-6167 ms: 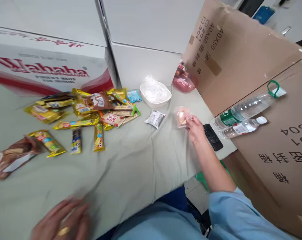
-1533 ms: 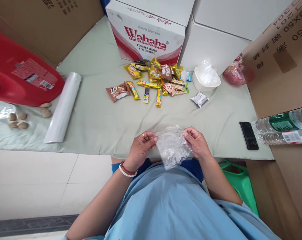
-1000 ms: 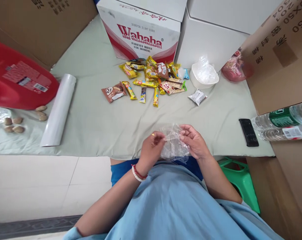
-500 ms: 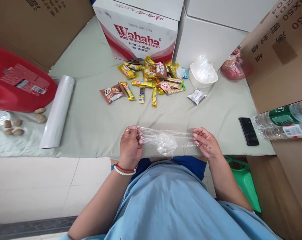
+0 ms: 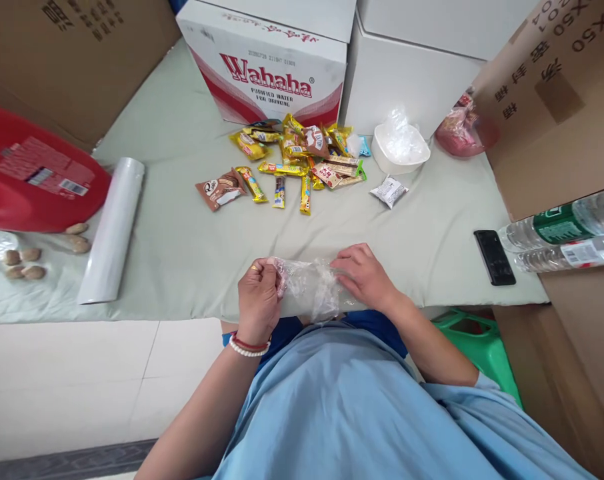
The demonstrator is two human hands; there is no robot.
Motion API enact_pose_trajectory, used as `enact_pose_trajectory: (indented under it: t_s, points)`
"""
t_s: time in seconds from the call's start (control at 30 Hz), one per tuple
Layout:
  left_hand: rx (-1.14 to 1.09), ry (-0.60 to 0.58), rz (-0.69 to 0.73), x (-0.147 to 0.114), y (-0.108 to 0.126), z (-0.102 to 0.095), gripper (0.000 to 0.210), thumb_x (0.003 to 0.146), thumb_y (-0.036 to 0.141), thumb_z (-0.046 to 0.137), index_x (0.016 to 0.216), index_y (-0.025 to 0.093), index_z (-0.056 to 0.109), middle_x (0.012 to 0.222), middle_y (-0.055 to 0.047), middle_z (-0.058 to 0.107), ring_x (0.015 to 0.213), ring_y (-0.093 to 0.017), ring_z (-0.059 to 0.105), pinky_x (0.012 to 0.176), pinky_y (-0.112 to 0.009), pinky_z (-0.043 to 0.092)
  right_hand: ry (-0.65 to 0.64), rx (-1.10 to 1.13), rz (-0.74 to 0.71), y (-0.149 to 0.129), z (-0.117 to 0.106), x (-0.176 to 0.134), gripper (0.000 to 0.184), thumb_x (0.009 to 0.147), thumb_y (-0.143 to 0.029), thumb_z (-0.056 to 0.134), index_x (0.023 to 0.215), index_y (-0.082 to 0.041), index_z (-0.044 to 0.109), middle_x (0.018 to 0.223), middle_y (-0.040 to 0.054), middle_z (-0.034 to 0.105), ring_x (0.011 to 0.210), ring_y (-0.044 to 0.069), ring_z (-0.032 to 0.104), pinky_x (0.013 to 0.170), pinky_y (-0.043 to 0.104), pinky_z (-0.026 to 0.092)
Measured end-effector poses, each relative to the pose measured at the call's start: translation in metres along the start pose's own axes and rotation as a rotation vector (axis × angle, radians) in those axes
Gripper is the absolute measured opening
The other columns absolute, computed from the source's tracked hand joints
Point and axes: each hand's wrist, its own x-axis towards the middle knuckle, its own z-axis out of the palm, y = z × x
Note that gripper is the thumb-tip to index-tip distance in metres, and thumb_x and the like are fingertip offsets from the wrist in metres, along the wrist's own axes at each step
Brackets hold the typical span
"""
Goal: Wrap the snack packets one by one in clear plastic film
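Observation:
A crumpled piece of clear plastic film hangs between my hands at the table's front edge; whether it is a bag or a flat sheet I cannot tell. My left hand is closed, pinching the film's left end between thumb and fingers. At the other side, the fingertips of my right hand grip the gathered plastic, with the thumb partly hidden. Beyond my hands lies a heap of wrapped snacks. A brown snack packet and a silver-white sachet lie apart from that heap.
A white bowl holds crumpled clear plastic. Left are a plastic film roll, a red jug and several walnuts. Right are a phone and two water bottles. Boxes stand behind; a green stool is below.
My right hand has moved left along the film, close to my left hand. The stretched film is now shorter and bunched between them. The view has shifted slightly.

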Motion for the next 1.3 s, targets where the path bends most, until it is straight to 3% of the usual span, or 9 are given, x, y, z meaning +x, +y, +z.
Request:
enact_pose_trajectory:
  t_s: [0.17,0.33,0.47,0.57,0.7,0.83,1.03,1.2,1.3]
  points:
    - [0.055,0.025,-0.047,0.003,0.004,-0.017,0.031,0.086,0.049,0.075,0.084,0.022,0.059,0.065,0.004,0.057,0.047,-0.008,0.038,0.042,-0.023,0.028,0.318,0.539,0.496,0.015,0.0,0.005,0.025,0.093,-0.048,0.072,0.094,-0.023,0.071,0.083,0.0019,0.066,0.072,0.017,0.058,0.067,0.032,0.052]
    - [0.135,-0.013,-0.107,0.001,0.0,-0.031,0.032,0.086,0.053,0.071,0.085,0.022,0.063,0.067,0.003,0.057,0.047,-0.009,0.035,0.044,-0.025,0.028,0.317,0.87,0.839,0.028,-0.01,-0.004,0.048,0.066,-0.058,0.091,0.083,-0.021,0.066,0.071,-0.0015,0.061,0.059,0.012,0.047,0.049,0.024,0.035]
    - [0.568,-0.11,0.004,0.0,0.002,-0.052,0.038,0.087,0.057,0.065,0.095,0.02,0.071,0.079,-0.002,0.063,0.058,-0.014,0.048,0.053,-0.029,0.04,0.303,0.8,0.841,0.035,-0.01,-0.014,0.048,0.067,-0.062,0.089,0.083,-0.021,0.067,0.069,-0.0023,0.06,0.059,0.012,0.047,0.051,0.025,0.038]
    - [1.041,-0.18,0.347,-0.002,0.013,-0.068,0.041,0.088,0.051,0.065,0.113,0.021,0.075,0.112,-0.012,0.068,0.1,-0.03,0.063,0.09,-0.048,0.055,0.178,0.672,0.771,0.038,-0.015,-0.021,0.043,0.077,-0.061,0.083,0.092,-0.022,0.071,0.075,-0.001,0.065,0.066,0.014,0.055,0.062,0.028,0.048]
    - [1.237,-0.354,0.642,-0.001,0.032,-0.062,0.05,0.095,0.053,0.062,0.135,0.024,0.065,0.139,-0.016,0.061,0.138,-0.039,0.05,0.115,-0.061,0.043,-0.108,0.519,0.602,0.035,-0.035,-0.02,0.056,0.08,-0.051,0.085,0.129,-0.026,0.071,0.129,0.0078,0.073,0.114,0.026,0.068,0.095,0.039,0.057]
    - [1.173,-0.54,0.58,0.019,0.034,-0.022,0.049,0.105,0.052,0.048,0.14,0.021,0.059,0.139,-0.014,0.064,0.134,-0.031,0.057,0.116,-0.05,0.046,-0.257,0.445,0.429,0.031,-0.045,-0.006,0.083,0.075,-0.045,0.091,0.15,-0.029,0.059,0.154,0.0104,0.059,0.141,0.031,0.056,0.117,0.046,0.047]
    - [1.463,-0.425,0.394,0.035,0.013,0.044,0.051,0.102,0.039,0.056,0.143,0.009,0.055,0.126,-0.021,0.067,0.12,-0.034,0.065,0.102,-0.044,0.052,-0.109,0.587,0.571,0.04,-0.015,0.011,0.059,0.077,-0.051,0.086,0.126,-0.021,0.072,0.097,0.0026,0.069,0.089,0.02,0.066,0.089,0.038,0.054]
    - [1.478,-0.47,0.381,0.027,0.001,0.051,0.02,0.101,0.032,0.056,0.105,0.017,0.068,0.105,-0.013,0.073,0.103,-0.03,0.069,0.087,-0.039,0.049,0.049,0.734,0.56,0.038,-0.009,0.005,0.047,0.073,-0.05,0.089,0.109,-0.022,0.076,0.094,0.001,0.069,0.086,0.017,0.062,0.082,0.032,0.051]
    - [1.304,-0.387,0.34,0.03,-0.002,0.04,0.017,0.101,0.031,0.053,0.09,0.022,0.064,0.089,-0.007,0.073,0.086,-0.026,0.069,0.075,-0.035,0.044,0.155,0.764,0.594,0.037,-0.015,0.001,0.046,0.071,-0.049,0.091,0.104,-0.023,0.074,0.086,-0.0009,0.066,0.079,0.015,0.06,0.076,0.03,0.051]
